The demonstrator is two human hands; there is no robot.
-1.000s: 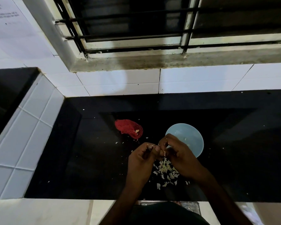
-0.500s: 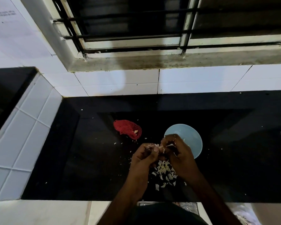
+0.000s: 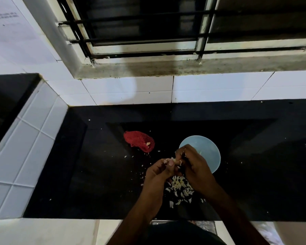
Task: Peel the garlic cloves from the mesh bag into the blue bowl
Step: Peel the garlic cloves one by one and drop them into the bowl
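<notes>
Both hands meet above the black surface (image 3: 95, 174), between its middle and its near edge. The left hand (image 3: 158, 173) and the right hand (image 3: 195, 165) have their fingers curled, and together they pinch a small pale garlic clove (image 3: 173, 160) at their tips. How far the clove is peeled is too small to tell. The blue bowl (image 3: 208, 147) stands on the surface just behind the right hand, which hides part of its near rim. What lies inside the bowl cannot be made out. The red mesh bag (image 3: 138, 142) lies flat on the surface to the left of the bowl, apart from it and from the hands, about halfway between the far and near edges. A pale piece (image 3: 148, 143) shows at its right end. A heap of white peels (image 3: 179, 190) lies under the hands toward the near edge, with loose flecks scattered around it. A white tiled wall (image 3: 127, 91) runs along the far edge under a barred window (image 3: 140, 32), and a tiled ledge (image 3: 30, 147) borders the left edge.
</notes>
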